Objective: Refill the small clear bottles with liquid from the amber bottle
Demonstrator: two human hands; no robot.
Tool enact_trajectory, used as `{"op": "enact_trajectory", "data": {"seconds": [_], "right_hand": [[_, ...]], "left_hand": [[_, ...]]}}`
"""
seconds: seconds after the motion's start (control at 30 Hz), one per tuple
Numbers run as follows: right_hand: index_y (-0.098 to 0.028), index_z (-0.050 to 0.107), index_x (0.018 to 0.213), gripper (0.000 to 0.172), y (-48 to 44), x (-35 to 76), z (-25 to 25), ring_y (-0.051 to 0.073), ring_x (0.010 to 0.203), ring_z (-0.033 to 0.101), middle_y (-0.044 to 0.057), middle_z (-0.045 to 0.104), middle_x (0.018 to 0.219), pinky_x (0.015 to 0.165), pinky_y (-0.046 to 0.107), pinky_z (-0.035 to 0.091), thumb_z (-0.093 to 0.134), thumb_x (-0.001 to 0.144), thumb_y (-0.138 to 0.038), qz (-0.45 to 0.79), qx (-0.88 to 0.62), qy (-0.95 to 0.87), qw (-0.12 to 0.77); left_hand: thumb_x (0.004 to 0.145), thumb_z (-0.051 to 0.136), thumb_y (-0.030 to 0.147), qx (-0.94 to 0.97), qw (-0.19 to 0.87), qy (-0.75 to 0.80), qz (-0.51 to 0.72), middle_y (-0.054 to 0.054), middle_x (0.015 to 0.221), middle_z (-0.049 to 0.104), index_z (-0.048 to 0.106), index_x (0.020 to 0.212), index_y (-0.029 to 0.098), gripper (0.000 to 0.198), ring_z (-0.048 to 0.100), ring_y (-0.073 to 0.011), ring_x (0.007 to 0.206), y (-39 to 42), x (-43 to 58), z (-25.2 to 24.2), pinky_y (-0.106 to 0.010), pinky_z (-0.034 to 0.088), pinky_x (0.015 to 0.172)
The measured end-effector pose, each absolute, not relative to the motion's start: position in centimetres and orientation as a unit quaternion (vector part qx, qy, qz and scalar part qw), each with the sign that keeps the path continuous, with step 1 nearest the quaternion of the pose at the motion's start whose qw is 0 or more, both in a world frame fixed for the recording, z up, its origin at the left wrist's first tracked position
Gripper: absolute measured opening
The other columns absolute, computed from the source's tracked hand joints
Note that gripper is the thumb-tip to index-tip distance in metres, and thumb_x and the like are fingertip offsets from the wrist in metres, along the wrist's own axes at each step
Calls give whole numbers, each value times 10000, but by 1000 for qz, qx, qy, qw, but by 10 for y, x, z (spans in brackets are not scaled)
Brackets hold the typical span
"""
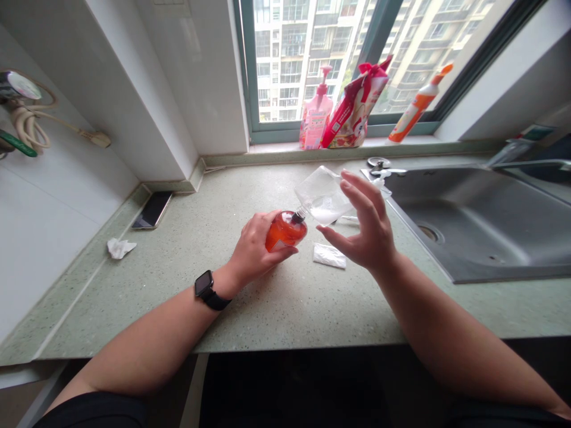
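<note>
My left hand (pixel 256 249) is wrapped around an orange bottle (pixel 285 230) that stands on the green counter (pixel 276 297). A clear, nearly empty refill pouch (pixel 322 195) is upended with its spout in the bottle's neck. My right hand (pixel 366 223) hovers just right of the pouch with fingers spread, holding nothing and barely touching the pouch, if at all. A small white torn piece of packaging (pixel 329 255) lies on the counter below my right hand. A dark watch sits on my left wrist.
A steel sink (pixel 473 226) with a tap lies to the right. On the window sill stand a pink pump bottle (pixel 316 116), a red bag (pixel 354 107) and an orange bottle (pixel 417 107). A phone (pixel 153 209) and crumpled tissue (pixel 119 247) lie at left.
</note>
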State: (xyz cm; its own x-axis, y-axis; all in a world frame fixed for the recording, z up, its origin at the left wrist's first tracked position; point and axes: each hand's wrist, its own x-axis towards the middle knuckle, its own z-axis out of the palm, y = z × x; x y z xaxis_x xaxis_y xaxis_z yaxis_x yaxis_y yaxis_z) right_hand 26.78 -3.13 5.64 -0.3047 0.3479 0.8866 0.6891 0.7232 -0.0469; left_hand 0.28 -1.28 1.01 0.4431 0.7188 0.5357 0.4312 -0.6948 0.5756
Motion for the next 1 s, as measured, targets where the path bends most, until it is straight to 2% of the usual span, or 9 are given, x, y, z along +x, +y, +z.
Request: {"op": "enact_trajectory", "data": {"seconds": [0.2, 0.53, 0.73, 1.0], "right_hand": [[-332, 331, 1675, 918, -30, 268, 55, 387, 1386, 619, 125, 580, 1552, 1102, 645, 594, 801, 887, -328, -184, -317, -788, 494], [-340, 295, 1684, 948, -30, 269, 52, 386, 1421, 600, 109, 591, 1568, 1142, 642, 565, 806, 886, -374, -185, -337, -783, 489], [-302, 298, 1682, 965, -28, 270, 52, 383, 1410, 614, 126, 601, 1563, 1139, 627, 570, 818, 872, -371, -192, -329, -785, 488], [-332, 287, 1678, 958, -29, 270, 52, 401, 1423, 598, 121, 596, 1562, 1137, 659, 559, 806, 876, -404, -183, -348, -785, 479]], "left_hand": [[903, 786, 607, 829, 182, 346, 400, -135, 1384, 609, 476, 1520, 282, 764, 594, -326, 1252, -13, 3, 10, -544, 481, 1101], [902, 785, 608, 829, 180, 342, 404, -137, 1383, 610, 475, 1520, 286, 763, 593, -330, 1253, -11, 2, 8, -549, 483, 1094], [903, 788, 602, 831, 179, 343, 400, -136, 1386, 609, 476, 1519, 287, 759, 593, -328, 1256, -12, 3, 9, -539, 487, 1092], [904, 793, 588, 831, 177, 344, 399, -137, 1388, 610, 475, 1520, 293, 754, 594, -326, 1262, -12, 3, 10, -541, 487, 1098]]}}
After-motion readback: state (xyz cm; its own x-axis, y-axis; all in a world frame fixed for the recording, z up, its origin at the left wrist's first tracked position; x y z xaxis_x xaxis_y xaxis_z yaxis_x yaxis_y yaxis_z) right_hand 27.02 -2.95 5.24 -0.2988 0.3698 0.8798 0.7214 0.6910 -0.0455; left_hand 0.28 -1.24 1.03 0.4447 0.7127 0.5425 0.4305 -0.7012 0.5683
